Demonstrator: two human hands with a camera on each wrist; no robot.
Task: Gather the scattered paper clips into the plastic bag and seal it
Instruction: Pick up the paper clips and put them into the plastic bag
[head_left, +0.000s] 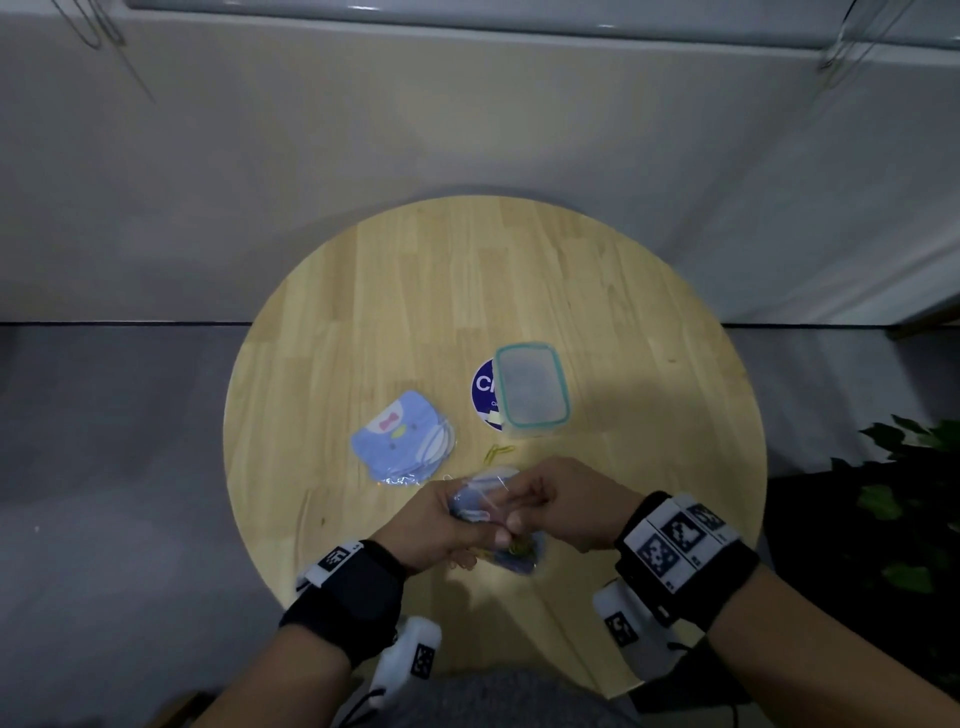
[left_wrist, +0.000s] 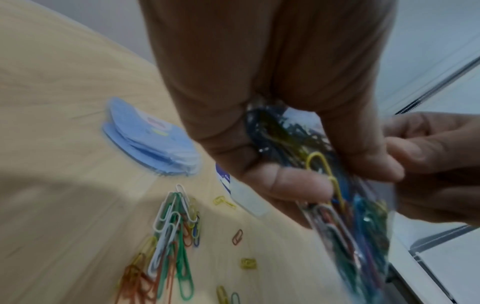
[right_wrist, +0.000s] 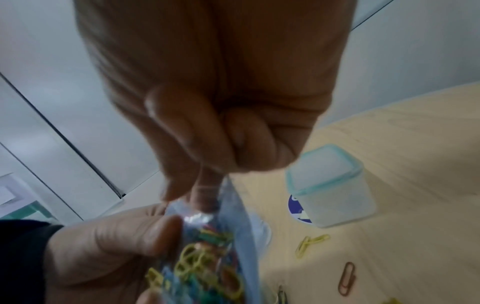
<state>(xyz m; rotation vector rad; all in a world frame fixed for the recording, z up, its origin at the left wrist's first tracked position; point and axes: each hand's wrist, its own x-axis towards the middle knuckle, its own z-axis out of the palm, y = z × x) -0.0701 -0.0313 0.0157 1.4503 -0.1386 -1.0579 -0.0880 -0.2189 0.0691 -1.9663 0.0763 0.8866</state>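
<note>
Both hands hold a clear plastic bag (head_left: 488, 493) above the front of the round wooden table (head_left: 467, 291). It is part full of coloured paper clips (left_wrist: 363, 232). My left hand (head_left: 457, 514) grips the bag's side between thumb and fingers. At the bag's top edge (right_wrist: 200, 214), my right hand (right_wrist: 192, 195) pinches with thumb and forefinger. A pile of loose clips (left_wrist: 171, 236) lies on the table below the left hand, and single ones lie around it. Two yellow clips (head_left: 498, 452) lie just beyond the hands, and a brown clip (right_wrist: 346, 277) nearer.
A stack of blue penguin-shaped cards (head_left: 402, 439) lies left of centre. A translucent box with a teal rim (head_left: 530, 389) stands on a round blue sticker (head_left: 482, 389). A leafy plant (head_left: 909, 493) is off the table's right edge.
</note>
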